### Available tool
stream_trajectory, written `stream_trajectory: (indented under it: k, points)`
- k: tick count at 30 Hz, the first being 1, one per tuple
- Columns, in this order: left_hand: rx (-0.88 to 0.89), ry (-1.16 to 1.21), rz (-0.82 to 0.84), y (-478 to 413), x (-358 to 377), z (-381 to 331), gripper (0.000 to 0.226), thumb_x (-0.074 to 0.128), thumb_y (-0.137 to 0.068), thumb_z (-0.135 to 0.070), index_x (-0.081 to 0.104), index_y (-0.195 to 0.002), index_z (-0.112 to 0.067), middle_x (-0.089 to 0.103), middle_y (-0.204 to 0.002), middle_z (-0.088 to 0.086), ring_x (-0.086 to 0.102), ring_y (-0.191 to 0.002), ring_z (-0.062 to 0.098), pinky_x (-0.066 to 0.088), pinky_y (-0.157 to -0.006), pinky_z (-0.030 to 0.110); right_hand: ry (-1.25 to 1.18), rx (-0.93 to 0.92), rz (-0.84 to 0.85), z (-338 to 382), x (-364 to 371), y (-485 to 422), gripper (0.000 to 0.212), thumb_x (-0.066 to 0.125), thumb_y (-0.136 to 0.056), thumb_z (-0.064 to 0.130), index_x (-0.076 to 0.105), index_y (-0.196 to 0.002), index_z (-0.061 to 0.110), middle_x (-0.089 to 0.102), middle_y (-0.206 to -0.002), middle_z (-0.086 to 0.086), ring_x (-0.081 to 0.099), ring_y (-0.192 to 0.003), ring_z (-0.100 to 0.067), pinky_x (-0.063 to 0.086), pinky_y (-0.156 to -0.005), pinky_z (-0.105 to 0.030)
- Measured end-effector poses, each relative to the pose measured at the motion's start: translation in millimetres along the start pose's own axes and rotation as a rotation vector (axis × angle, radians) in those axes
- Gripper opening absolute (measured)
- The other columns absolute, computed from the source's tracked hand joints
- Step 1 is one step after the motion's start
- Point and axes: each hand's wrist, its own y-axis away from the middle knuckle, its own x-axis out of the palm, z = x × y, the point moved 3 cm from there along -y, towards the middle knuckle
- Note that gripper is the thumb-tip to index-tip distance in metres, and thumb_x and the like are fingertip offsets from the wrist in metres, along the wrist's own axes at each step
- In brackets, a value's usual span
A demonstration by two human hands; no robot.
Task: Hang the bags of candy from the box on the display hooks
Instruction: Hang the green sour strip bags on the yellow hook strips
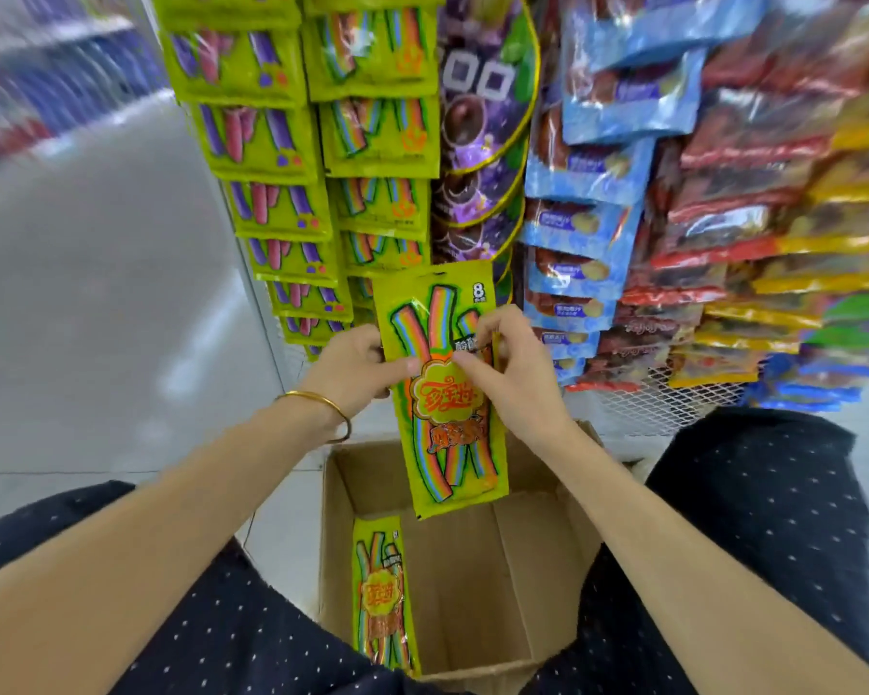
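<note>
I hold a green candy bag (440, 443) with rainbow strips upright above an open cardboard box (548, 544). My left hand (357, 368) grips its left edge, thumb on the front. My right hand (507, 373) pinches its right side near the middle. Another bag of the same kind (382, 594) leans inside the box against its left wall. Just beyond my hands, a column of matching green rainbow bags (377, 132) hangs on the display.
Left of that column hang green bags with purple and pink sticks (267, 143). To the right hang purple round packs (482, 107), blue bags (588, 203) and red and yellow bags (753, 203) on a white wire grid (673, 398). My knees flank the box. Grey floor lies at left.
</note>
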Motion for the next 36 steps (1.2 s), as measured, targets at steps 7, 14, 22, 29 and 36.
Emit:
stream_trajectory:
  k: [7, 14, 22, 29, 36]
  points:
    - [0.306, -0.069, -0.066, -5.5, -87.3, -145.9, 0.049, 0.075, -0.072, -0.04, 0.062, -0.094, 0.001, 0.069, -0.078, 0.013, 0.063, -0.072, 0.017, 0.052, -0.07, 0.036, -0.018, -0.288, -0.089, 128.7, -51.5, -87.4, 0.044, 0.064, -0.079, -0.002, 0.06, -0.113, 0.025, 0.055, -0.106, 0.024, 0.05, -0.101, 0.013, 0.037, -0.091, -0.01]
    - [0.712, 0.032, -0.557, -24.7, -195.8, -301.3, 0.017, 0.056, -0.091, -0.018, 0.057, -0.075, -0.024, 0.058, -0.07, -0.006, 0.058, -0.063, -0.002, 0.053, -0.065, 0.028, 0.052, -0.558, -0.177, 249.9, -97.4, -179.6, 0.061, 0.06, -0.078, -0.008, 0.05, -0.121, 0.033, 0.055, -0.109, 0.008, 0.044, -0.097, 0.011, 0.027, -0.085, 0.004]
    - [0.819, -0.041, -0.793, -72.7, -268.0, -407.4, 0.023, 0.045, -0.093, -0.028, 0.057, -0.08, -0.013, 0.056, -0.081, 0.005, 0.055, -0.078, 0.023, 0.05, -0.078, 0.047, -0.018, -0.57, -0.207, 330.1, -115.1, -279.7, 0.064, 0.055, -0.08, -0.008, 0.049, -0.134, 0.025, 0.048, -0.131, 0.009, 0.042, -0.122, -0.004, 0.036, -0.101, -0.014]
    - [0.805, -0.101, -0.912, -99.9, -292.6, -453.3, 0.036, 0.041, -0.095, -0.025, 0.031, -0.061, -0.019, 0.033, -0.055, -0.002, 0.033, -0.048, 0.014, 0.028, -0.043, 0.026, -0.011, -0.63, -0.25, 388.3, -116.8, -339.2, 0.064, 0.048, -0.083, -0.008, 0.04, -0.14, 0.019, 0.039, -0.144, -0.002, 0.038, -0.131, -0.017, 0.034, -0.109, -0.037]
    - [0.765, -0.049, -0.976, -112.2, -305.9, -473.1, 0.033, 0.06, -0.087, -0.028, 0.06, -0.102, 0.002, 0.061, -0.097, 0.014, 0.057, -0.091, 0.028, 0.04, -0.071, 0.032, 0.05, -0.645, -0.258, 406.6, -117.6, -366.3, 0.059, 0.051, -0.083, -0.003, 0.041, -0.139, 0.015, 0.034, -0.143, -0.006, 0.053, -0.108, -0.02, 0.047, -0.072, -0.018]
